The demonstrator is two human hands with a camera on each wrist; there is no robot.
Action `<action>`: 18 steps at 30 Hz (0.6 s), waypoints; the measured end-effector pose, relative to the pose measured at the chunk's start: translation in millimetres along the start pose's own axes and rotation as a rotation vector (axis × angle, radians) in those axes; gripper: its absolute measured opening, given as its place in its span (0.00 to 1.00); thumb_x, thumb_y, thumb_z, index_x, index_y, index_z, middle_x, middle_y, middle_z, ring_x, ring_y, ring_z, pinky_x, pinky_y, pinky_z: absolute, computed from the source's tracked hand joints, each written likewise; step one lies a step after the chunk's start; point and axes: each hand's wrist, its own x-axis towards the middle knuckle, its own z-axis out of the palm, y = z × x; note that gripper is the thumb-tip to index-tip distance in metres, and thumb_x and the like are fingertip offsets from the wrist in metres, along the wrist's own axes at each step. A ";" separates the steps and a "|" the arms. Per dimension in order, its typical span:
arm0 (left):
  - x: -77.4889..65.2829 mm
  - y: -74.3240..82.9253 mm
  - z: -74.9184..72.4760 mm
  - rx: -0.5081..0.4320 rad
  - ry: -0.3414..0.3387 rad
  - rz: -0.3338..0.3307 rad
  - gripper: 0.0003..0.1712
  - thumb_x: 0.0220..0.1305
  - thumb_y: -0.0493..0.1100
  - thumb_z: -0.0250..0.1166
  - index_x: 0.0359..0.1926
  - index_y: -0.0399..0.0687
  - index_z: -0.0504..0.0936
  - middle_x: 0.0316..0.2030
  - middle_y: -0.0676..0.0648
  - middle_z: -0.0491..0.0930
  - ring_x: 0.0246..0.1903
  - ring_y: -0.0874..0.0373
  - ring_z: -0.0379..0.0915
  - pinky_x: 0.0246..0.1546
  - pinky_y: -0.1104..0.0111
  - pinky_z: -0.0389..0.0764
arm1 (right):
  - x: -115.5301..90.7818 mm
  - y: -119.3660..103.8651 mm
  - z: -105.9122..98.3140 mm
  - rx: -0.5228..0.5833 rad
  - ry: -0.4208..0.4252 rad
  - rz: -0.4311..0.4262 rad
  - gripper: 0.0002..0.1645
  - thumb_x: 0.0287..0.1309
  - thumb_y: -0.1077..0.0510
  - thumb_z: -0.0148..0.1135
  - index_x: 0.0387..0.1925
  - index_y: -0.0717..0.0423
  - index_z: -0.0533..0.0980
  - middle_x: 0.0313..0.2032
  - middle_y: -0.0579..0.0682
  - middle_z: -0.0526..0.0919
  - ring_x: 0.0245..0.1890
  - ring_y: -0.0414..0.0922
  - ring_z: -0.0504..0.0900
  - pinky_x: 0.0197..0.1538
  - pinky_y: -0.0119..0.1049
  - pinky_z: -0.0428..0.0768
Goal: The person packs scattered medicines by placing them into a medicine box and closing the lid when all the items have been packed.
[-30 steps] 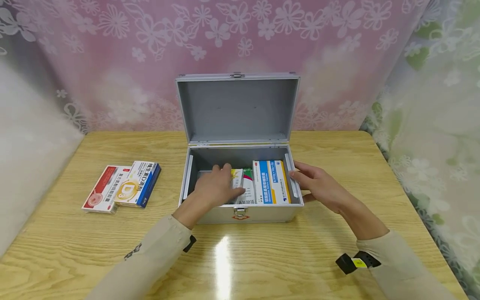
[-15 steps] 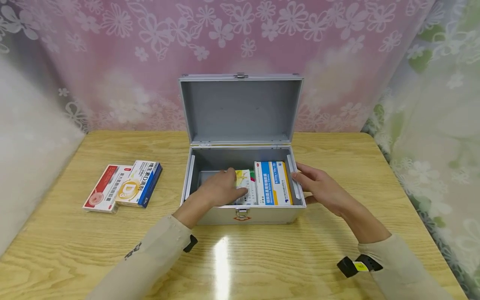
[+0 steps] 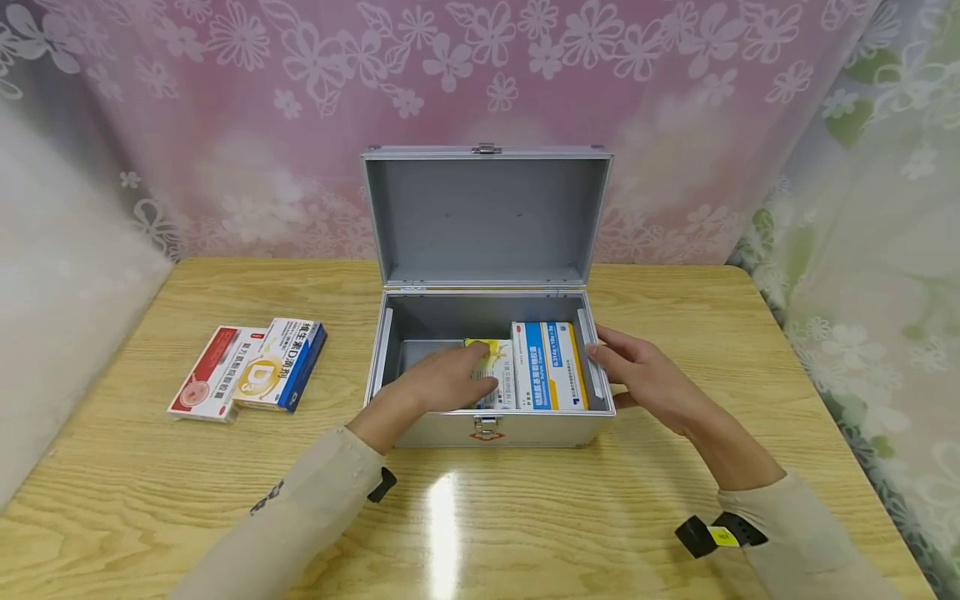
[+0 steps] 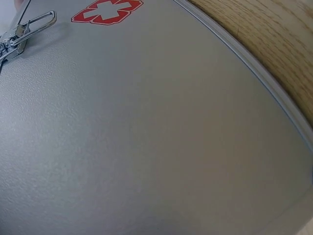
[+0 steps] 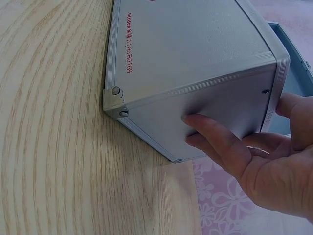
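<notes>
Well, the case: box-shaped silver-grey metal case (image 3: 435, 432) on a pale wood-grained table (image 3: 510, 533), finely textured front with red cross emblem (image 4: 107, 11) and chrome latch (image 4: 22, 36), ribbed edging, red "No B0169" lettering (image 5: 129, 54); grey-lined lid (image 3: 487, 221) raised.
Blue carton: white, blue and orange cardboard carton (image 3: 550, 367), inside the case, beside its right wall.
Yellow print: white cardboard carton with yellow top (image 3: 500, 373), inside the case, left of the blue one.
Left hand (image 3: 442, 379): reaches into the case, thumb on the yellow-printed carton; fingers partly hidden, cannot tell whether they grip.
Right hand (image 3: 648, 371): holds the case's right wall, thumb at the rim, fingers outside.
D3 pair: white-and-blue carton (image 3: 279, 367) and red-and-white carton (image 3: 217, 375), well left of the case.
</notes>
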 end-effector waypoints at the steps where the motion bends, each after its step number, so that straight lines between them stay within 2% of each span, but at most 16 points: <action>1: 0.0 0.2 -0.2 0.001 0.001 -0.001 0.32 0.62 0.53 0.52 0.63 0.43 0.59 0.53 0.46 0.69 0.48 0.56 0.66 0.47 0.62 0.67 | -0.2 0.0 -0.1 -0.002 0.002 -0.002 0.37 0.61 0.42 0.46 0.68 0.43 0.47 0.56 0.58 0.67 0.49 0.54 0.73 0.39 0.50 0.75; 5: 0.4 1.3 0.1 -0.008 0.015 -0.029 0.36 0.61 0.53 0.52 0.65 0.42 0.54 0.53 0.45 0.69 0.45 0.56 0.68 0.44 0.61 0.68 | -0.4 -0.1 -0.2 0.004 -0.003 -0.005 0.37 0.61 0.42 0.46 0.68 0.43 0.47 0.56 0.59 0.67 0.49 0.54 0.73 0.40 0.50 0.75; 7: 0.1 2.1 0.3 0.010 0.042 -0.055 0.37 0.61 0.54 0.52 0.66 0.43 0.51 0.55 0.43 0.67 0.47 0.53 0.67 0.43 0.59 0.70 | -0.2 -0.3 -0.1 0.007 -0.005 0.000 0.37 0.61 0.42 0.46 0.68 0.44 0.47 0.56 0.60 0.67 0.49 0.54 0.73 0.40 0.50 0.75; 9: -0.8 2.9 0.2 0.034 0.097 -0.073 0.38 0.61 0.54 0.51 0.67 0.45 0.50 0.57 0.43 0.65 0.48 0.51 0.68 0.41 0.57 0.71 | 0.2 -0.4 -0.2 0.008 -0.005 0.005 0.37 0.61 0.42 0.46 0.68 0.44 0.47 0.56 0.60 0.67 0.48 0.54 0.73 0.40 0.50 0.75; 11: -2.6 3.5 -0.4 0.081 0.192 -0.075 0.37 0.61 0.54 0.51 0.67 0.48 0.51 0.58 0.43 0.63 0.49 0.48 0.68 0.37 0.55 0.73 | 0.5 -0.2 -0.2 0.004 -0.001 0.009 0.37 0.61 0.42 0.46 0.68 0.44 0.47 0.55 0.60 0.67 0.48 0.54 0.74 0.40 0.50 0.75; 13: -4.4 3.9 -1.2 0.120 0.322 -0.052 0.35 0.60 0.53 0.51 0.66 0.51 0.55 0.58 0.45 0.64 0.44 0.48 0.72 0.28 0.58 0.75 | 0.8 0.1 -0.1 0.005 0.001 0.009 0.37 0.61 0.42 0.46 0.68 0.44 0.48 0.55 0.60 0.67 0.48 0.54 0.74 0.40 0.50 0.75; 15: -6.8 4.2 -2.5 0.152 0.476 -0.005 0.32 0.59 0.51 0.52 0.64 0.52 0.59 0.56 0.47 0.67 0.39 0.50 0.74 0.19 0.63 0.73 | 1.1 0.3 0.1 0.006 0.004 0.007 0.37 0.61 0.42 0.46 0.68 0.44 0.48 0.55 0.60 0.67 0.48 0.54 0.74 0.40 0.51 0.75; 18: -11.5 4.4 -5.1 0.173 0.681 0.102 0.27 0.57 0.48 0.53 0.60 0.53 0.67 0.51 0.50 0.71 0.32 0.56 0.74 0.11 0.70 0.66 | 1.2 0.4 0.5 0.008 0.006 0.005 0.36 0.61 0.43 0.46 0.67 0.44 0.48 0.55 0.59 0.68 0.48 0.54 0.74 0.40 0.51 0.75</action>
